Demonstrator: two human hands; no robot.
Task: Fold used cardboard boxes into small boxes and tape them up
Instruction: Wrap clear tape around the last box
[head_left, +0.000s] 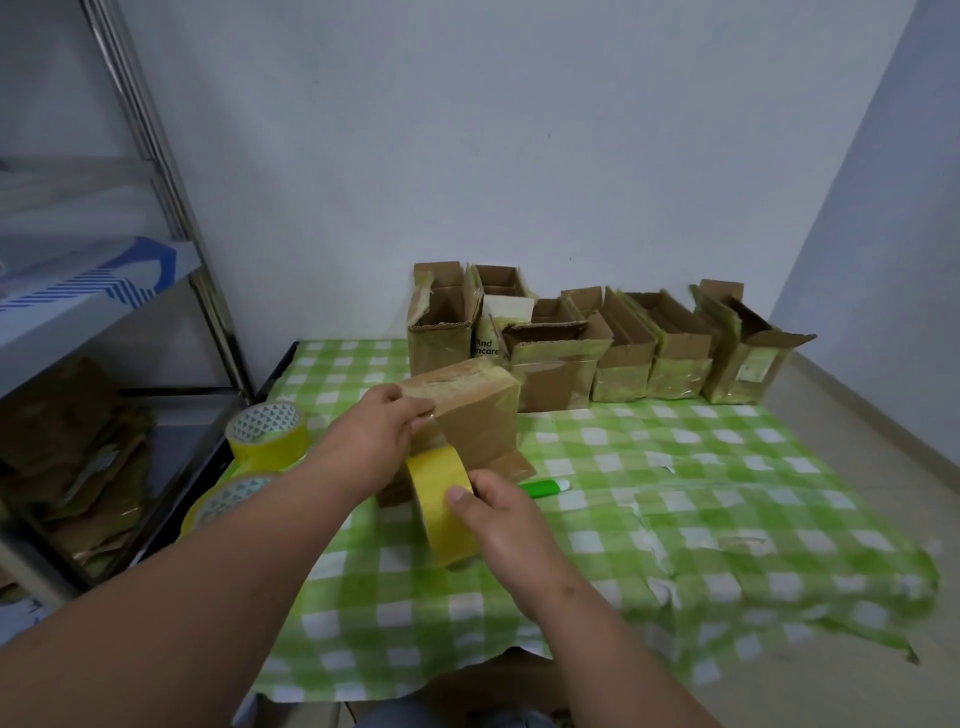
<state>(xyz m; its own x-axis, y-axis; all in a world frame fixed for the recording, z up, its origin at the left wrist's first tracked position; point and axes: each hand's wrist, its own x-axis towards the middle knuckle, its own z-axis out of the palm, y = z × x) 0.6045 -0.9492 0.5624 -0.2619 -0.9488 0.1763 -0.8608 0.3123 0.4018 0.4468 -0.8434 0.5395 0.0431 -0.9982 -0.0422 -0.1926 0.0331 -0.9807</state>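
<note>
Row of open boxes (597, 338) along back of surface (675, 519), against wall. Box being taped (467, 410) stands in front of row, tape roll (441, 509) just before it. Pen (543, 487) right of roll. Two spare rolls (267, 434) at left edge; shelf rack (104, 291) further left.

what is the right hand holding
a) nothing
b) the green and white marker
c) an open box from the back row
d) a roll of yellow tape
d: the right hand grips a roll of yellow tape just in front of the cardboard box that the left hand steadies; the marker lies untouched on the tablecloth.
</note>
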